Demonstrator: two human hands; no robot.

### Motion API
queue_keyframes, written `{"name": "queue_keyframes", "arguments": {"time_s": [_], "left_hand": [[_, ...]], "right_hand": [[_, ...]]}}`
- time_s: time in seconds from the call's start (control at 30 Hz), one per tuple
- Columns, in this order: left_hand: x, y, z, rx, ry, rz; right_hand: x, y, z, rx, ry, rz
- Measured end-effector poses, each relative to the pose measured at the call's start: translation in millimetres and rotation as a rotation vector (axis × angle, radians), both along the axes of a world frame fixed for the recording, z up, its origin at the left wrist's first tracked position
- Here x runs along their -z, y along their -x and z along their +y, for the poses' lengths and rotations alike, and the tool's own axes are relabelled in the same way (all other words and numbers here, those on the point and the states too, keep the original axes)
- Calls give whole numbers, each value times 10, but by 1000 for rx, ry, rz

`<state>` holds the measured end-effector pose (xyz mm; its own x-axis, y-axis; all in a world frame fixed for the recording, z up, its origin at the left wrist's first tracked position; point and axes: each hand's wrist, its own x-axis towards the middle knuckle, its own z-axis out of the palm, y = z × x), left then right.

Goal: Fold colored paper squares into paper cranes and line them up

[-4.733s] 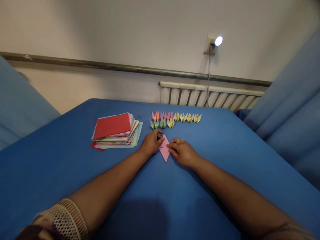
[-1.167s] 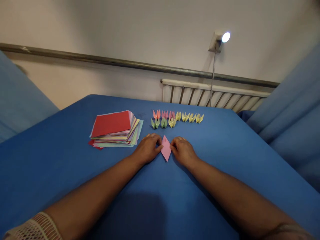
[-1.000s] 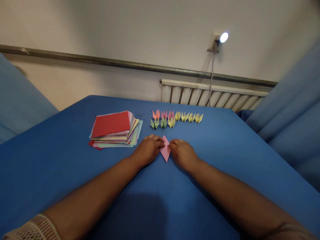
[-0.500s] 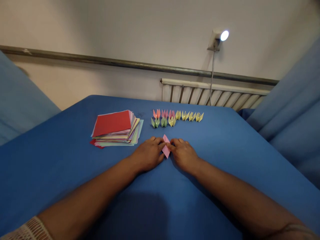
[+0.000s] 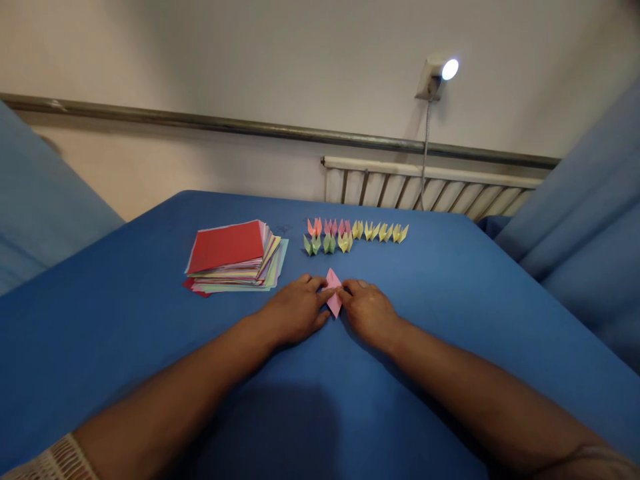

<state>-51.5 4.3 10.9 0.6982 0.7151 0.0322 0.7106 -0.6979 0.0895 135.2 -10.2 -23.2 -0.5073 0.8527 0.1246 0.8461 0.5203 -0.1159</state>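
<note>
A small piece of pink origami paper, folded to a narrow diamond, lies on the blue cloth between my hands. My left hand grips its left edge, the thumb and fingers closing on the paper. From the other side my right hand presses the right edge with thumb and fingertips. Both thumbs meet near the middle of the diamond and cover part of it. Beyond the hands, several folded paper cranes stand in two rows, among them a green crane and a yellow crane.
A thick stack of coloured paper with a red sheet on top lies left of the cranes. Blue cloth covers the table. Behind it are a radiator, a metal pipe and a plugged-in light; blue curtains hang at the sides.
My left thumb has slid slightly right across the pink paper toward my right thumb. Both hands stay in the same place; the view has shifted a little.
</note>
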Motion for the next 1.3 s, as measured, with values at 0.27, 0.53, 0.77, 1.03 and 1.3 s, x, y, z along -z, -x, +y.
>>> {"name": "queue_keyframes", "arguments": {"time_s": [0.27, 0.53, 0.77, 1.03, 1.3], "left_hand": [[-87, 38, -12, 10, 72, 100], [13, -37, 25, -34, -10, 11], [-2, 42, 97, 29, 45, 17], [-87, 176, 207, 31, 228, -8], [43, 90, 179, 1, 76, -17]], "right_hand": [[-30, 6, -12, 24, 14, -34], [-73, -5, 2, 28, 13, -45], [-42, -9, 29, 39, -4, -21], [-29, -6, 46, 47, 20, -10], [-9, -3, 53, 50, 11, -7]]}}
